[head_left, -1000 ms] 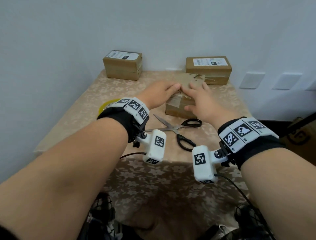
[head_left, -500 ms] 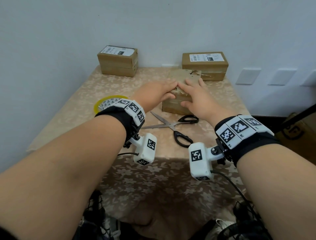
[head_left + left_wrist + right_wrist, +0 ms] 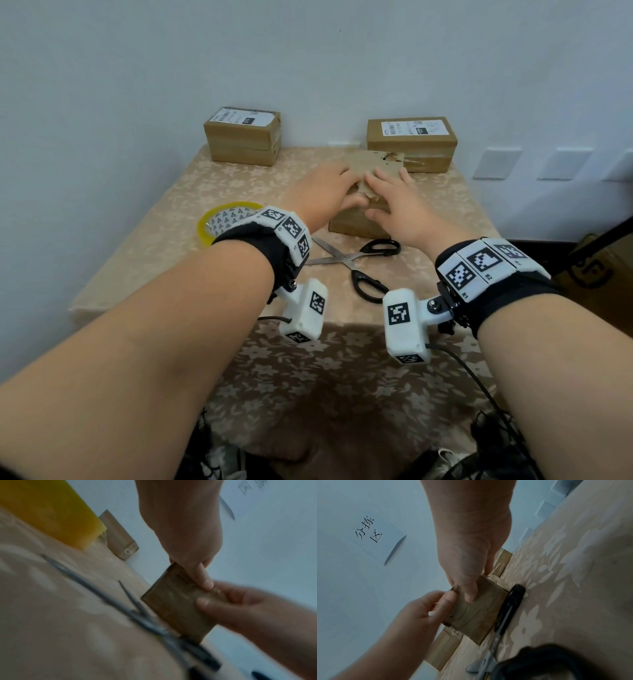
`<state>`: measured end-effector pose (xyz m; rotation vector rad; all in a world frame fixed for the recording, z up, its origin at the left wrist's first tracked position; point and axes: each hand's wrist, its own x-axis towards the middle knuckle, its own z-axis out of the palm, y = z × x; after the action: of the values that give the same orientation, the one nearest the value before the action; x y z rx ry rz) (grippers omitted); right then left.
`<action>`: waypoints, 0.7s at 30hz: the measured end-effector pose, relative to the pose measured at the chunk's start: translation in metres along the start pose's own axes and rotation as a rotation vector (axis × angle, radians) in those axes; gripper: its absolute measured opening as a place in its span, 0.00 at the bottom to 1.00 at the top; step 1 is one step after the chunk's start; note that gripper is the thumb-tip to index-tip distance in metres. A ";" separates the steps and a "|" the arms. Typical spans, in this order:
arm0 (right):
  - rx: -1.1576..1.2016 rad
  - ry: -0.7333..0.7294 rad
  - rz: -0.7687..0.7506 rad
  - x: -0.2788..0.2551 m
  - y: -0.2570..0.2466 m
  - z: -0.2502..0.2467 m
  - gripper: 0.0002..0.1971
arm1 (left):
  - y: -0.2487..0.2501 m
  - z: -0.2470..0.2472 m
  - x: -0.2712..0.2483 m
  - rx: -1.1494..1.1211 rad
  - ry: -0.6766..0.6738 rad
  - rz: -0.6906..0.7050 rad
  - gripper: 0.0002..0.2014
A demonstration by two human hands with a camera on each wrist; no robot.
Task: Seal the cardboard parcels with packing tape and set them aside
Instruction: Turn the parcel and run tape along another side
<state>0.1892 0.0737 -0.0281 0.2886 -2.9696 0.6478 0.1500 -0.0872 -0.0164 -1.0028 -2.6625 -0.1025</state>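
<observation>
A small brown cardboard parcel [image 3: 356, 226] [image 3: 175, 608] [image 3: 474, 618] lies mid-table with clear tape over it. Both hands rest on it side by side. My left hand [image 3: 342, 186] [image 3: 197, 573] lays its fingers across the top, with the thumb pressing the near face by the upper edge. My right hand [image 3: 383, 197] [image 3: 471, 586] lies flat on top with fingers spread and the thumb on the near face. A yellow roll of packing tape [image 3: 222, 222] [image 3: 56, 515] lies flat to the left, behind my left wrist. The parcel's top under the hands is hidden.
Open black-handled scissors [image 3: 359, 263] [image 3: 510, 608] lie just in front of the parcel. Two labelled parcels stand at the back against the wall, one on the left [image 3: 243, 137] and one on the right [image 3: 411, 140]. The floral tablecloth [image 3: 154, 246] hangs over the near table edge.
Both hands have slid a little farther over the parcel's top, fingertips still close together. The parcel, scissors and tape roll have stayed in place.
</observation>
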 end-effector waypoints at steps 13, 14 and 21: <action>-0.075 0.346 0.034 -0.003 0.008 -0.001 0.20 | 0.000 -0.011 -0.016 -0.166 -0.017 -0.024 0.23; -0.051 0.350 0.059 -0.002 0.004 -0.003 0.19 | 0.001 -0.011 -0.019 -0.159 -0.028 -0.015 0.23; -0.196 0.096 0.108 0.010 -0.019 0.008 0.39 | -0.010 -0.023 -0.035 -0.492 0.060 -0.213 0.18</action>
<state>0.1832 0.0514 -0.0263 0.0796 -2.9417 0.3644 0.1736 -0.1206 -0.0047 -0.8169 -2.7369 -0.8513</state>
